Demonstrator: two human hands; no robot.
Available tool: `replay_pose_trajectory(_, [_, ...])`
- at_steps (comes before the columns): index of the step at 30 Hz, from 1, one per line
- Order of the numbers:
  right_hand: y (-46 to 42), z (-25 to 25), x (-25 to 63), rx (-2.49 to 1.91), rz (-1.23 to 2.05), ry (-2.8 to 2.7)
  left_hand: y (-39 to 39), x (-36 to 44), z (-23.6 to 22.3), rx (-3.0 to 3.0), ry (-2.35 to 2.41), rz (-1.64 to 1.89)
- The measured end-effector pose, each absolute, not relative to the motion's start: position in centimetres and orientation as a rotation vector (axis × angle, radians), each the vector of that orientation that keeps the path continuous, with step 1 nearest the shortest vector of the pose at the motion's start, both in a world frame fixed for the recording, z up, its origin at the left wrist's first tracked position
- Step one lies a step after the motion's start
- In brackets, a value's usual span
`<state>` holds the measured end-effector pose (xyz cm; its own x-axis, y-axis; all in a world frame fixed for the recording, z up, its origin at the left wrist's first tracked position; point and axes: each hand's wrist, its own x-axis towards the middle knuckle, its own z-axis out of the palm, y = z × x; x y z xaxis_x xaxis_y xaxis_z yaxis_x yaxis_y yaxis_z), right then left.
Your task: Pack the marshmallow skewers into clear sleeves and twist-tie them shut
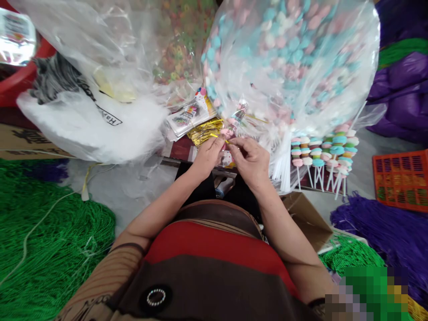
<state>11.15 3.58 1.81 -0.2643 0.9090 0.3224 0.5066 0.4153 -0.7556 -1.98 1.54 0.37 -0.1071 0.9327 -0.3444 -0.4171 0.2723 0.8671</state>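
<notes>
My left hand (209, 156) is closed round the gathered neck of a clear printed bag (238, 113) with pink candy inside. My right hand (250, 160) pinches a gold twist tie (228, 141) against the bag's neck, its fingertips close to my left thumb. Behind my left hand lies a bundle of gold twist ties (202, 133), beside a stack of flat printed bags (187, 118). To the right of my right hand, several candy skewers (337, 151) on white sticks lie in a row. White sticks (282, 160) lie closer to that hand.
A big clear bag of pink, blue and white candies (294, 53) stands at the back. Left of it are a bag of small ring-shaped candies (177, 58) and a white plastic bag (100, 129). Green strands (50, 240) and an orange crate (399, 178) flank the table.
</notes>
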Motion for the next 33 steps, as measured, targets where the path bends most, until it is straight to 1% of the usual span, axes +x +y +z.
replay_pose_trajectory(4, [3.2,1.9,11.1,-1.276,0.872,-1.714,1.6,-1.7,-0.1,0.571,1.041,1.314])
replay_pose_trajectory(8, [3.1,1.7,10.8,-1.319,0.888,-1.645,1.5,-1.4,-0.3,0.618,1.000,1.303])
replay_pose_trajectory(11, [3.3,1.5,10.9,-1.308,0.996,-1.548,1.3,-1.6,0.3,0.557,0.899,1.285])
replay_pose_trajectory(18, [3.9,1.9,12.4,-1.040,1.519,-1.353,0.8,-3.0,2.7,0.467,0.712,0.884])
replay_pose_trajectory(23, [4.1,1.1,13.8,-0.882,1.785,-1.435,0.5,-2.6,3.0,0.397,0.592,0.706])
replay_pose_trajectory(25, [4.1,0.3,13.7,-0.869,1.772,-1.400,0.6,-2.3,2.9,0.371,0.581,0.725])
replay_pose_trajectory(27, [4.1,-0.4,13.2,-0.898,1.666,-1.280,0.7,-2.0,2.9,0.347,0.592,0.777])
replay_pose_trajectory(30, [4.1,-1.2,12.3,-0.958,1.441,-1.171,0.8,-1.6,2.9,0.338,0.616,0.853])
replay_pose_trajectory(33, [4.0,-1.1,12.0,-1.033,1.122,-1.342,0.8,-1.2,2.6,0.420,0.679,0.937])
